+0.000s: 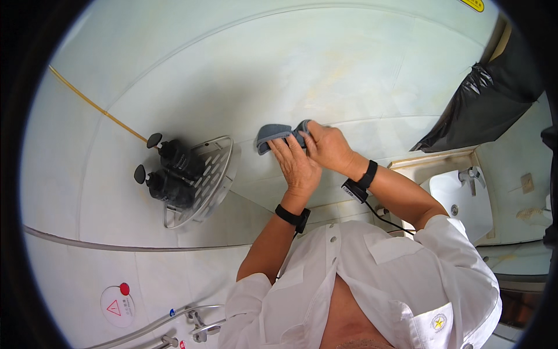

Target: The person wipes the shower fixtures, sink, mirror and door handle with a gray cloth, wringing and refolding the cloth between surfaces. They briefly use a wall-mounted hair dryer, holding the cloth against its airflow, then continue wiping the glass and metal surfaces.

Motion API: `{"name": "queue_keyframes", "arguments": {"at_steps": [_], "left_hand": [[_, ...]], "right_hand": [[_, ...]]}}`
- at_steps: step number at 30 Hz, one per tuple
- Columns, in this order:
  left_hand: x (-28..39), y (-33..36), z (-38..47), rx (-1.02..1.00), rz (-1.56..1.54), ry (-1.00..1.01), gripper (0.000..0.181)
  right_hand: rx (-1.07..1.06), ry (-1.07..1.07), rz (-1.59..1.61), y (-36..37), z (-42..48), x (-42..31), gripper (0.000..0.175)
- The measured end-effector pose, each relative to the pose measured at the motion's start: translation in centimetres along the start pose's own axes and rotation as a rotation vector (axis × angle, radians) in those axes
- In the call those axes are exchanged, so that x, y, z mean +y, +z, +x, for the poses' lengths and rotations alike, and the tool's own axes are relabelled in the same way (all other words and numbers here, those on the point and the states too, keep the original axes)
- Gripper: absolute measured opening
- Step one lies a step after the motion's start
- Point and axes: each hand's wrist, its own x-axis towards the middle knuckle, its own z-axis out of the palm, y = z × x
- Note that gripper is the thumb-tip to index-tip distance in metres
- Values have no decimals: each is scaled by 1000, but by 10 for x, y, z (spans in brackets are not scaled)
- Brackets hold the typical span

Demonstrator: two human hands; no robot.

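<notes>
Both hands are together in front of a pale wall panel, on a folded dark grey cloth [273, 132]. My left hand [301, 170] has its fingertips on the cloth's lower edge, around the fold. My right hand [330, 146] grips the cloth's bunched right end, its fingers bent and touching the left hand's fingers. Black bands with small boxes circle both wrists. To the left, two black pump bottles [181, 159] [171, 189] stand on a perforated metal corner shelf [212, 172].
A white washbasin [444, 192] with a metal tap [471, 179] is at the right, below hanging black plastic sheeting [484, 104]. Shower pipework and a valve [198, 327] are at lower left, near a round warning sticker [117, 306]. A yellowish strip [98, 107] runs along the wall.
</notes>
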Motion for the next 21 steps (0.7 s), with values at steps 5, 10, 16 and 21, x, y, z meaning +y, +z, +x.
{"name": "queue_keyframes", "arguments": {"at_steps": [5,10,16,21], "left_hand": [[14,-35,86,138,61,256,61],[30,-65,171,314,-43,478,72],[5,-28,85,90,18,384,72],[-36,9,-28,-154,4,-19,77]], "right_hand": [[356,-89,-90,-42,71,-31,18],[570,-2,60,-93,133,-52,22],[542,32,-152,-58,69,-21,21],[274,132,-98,0,-20,13,19]]}}
